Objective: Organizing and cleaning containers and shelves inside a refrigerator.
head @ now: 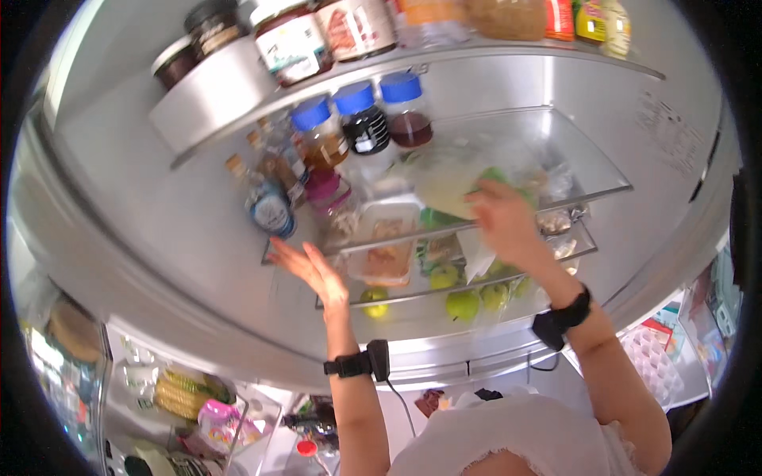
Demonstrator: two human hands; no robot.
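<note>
Motion blurs my right hand (506, 220), which reaches over the front edge of a glass refrigerator shelf (571, 149). Its fingers are bent around what looks like a green cloth (493, 175), partly hidden behind them. Whitish haze covers the glass near the cloth. At the shelf's left front corner is my left hand (312, 273), with its fingers spread and nothing in them. Just beyond its fingertips stands a corked glass bottle with a blue label (272, 208). A wristband with a black device is on each wrist.
Three blue-capped glass bottles (360, 122) and a pink-lidded jar (327, 190) stand on the left of the shelf. Below are a plastic food tub (387, 244) and several green apples (462, 304). Jars (294, 44) line the upper shelf. Loaded door bins (178, 404) flank me.
</note>
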